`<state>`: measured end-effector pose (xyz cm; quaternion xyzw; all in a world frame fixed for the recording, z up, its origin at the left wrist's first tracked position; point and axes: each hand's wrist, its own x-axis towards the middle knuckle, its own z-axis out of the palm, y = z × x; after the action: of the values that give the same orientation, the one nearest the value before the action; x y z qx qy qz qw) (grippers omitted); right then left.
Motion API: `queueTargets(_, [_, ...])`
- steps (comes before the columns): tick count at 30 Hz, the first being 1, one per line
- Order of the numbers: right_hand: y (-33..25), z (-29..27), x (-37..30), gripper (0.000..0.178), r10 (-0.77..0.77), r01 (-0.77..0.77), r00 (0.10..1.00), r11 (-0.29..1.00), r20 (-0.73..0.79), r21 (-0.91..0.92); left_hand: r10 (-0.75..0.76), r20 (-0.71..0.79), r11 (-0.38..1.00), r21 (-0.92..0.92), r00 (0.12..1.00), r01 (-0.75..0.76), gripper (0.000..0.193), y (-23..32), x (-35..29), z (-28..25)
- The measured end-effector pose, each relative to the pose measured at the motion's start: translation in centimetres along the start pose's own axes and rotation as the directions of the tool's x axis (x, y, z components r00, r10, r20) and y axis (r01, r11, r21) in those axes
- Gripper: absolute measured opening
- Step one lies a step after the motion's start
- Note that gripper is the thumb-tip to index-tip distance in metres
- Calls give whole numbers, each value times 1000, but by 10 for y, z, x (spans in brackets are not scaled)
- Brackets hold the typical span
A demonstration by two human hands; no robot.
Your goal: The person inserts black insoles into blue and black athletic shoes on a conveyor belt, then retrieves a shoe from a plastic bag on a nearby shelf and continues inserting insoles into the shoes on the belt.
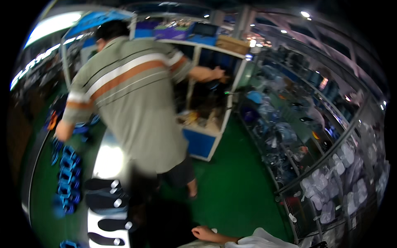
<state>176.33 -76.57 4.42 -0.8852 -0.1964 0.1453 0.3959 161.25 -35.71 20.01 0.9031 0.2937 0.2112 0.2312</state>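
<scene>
My right hand (202, 232) is low in the picture, reaching leftward from a white sleeve with its fingers curled. Whatever it may hold is hidden, though a small white spot shows beside it. My left hand is out of view. To the left of my hand, several black insoles (108, 224) with white oval marks lie in a column on a long white bench (94, 219). Ahead stands a co-worker in a striped shirt (140, 103), back turned, one arm stretched toward a shelf and the other lowered near blue shoes.
Blue shoes (68, 177) line the green surface on the left. A white-framed shelf cabinet (198, 144) with blue panels stands beyond the co-worker. Along the right runs a metal rack (273, 173) holding bagged goods and pale shoe-shaped pieces (326, 198). The floor (231, 186) is green.
</scene>
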Motion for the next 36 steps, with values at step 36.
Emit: queueTargets(36, [299, -1238, 63, 37, -670, -423, 669, 12, -321, -906, 971, -176, -223, -444, -159, -868, 31, 1755, 88, 622])
